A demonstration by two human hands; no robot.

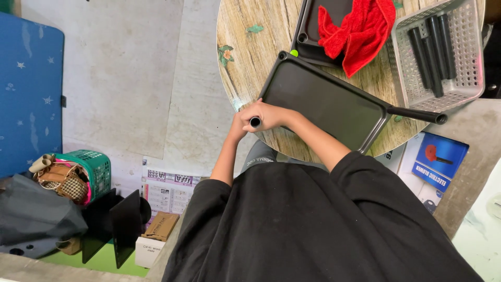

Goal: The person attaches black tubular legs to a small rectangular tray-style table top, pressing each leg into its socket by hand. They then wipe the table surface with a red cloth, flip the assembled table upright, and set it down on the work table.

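Both hands clasped at the table's seven-o'clock edge: right hand (pixel 269 116) closed round a black tube (pixel 255 122), left hand (pixel 238 127) cupped against it, grip hidden, cannot tell; round wooden table (pixel 250 57) bearing a black tray (pixel 323 102) at six o'clock, grey basket (pixel 459 62) of tubes at three, red cloth (pixel 360 28) at one; likely risk: tube cocking in the corner socket, tray sliding off the edge; forearms converging, wrists bent inward.
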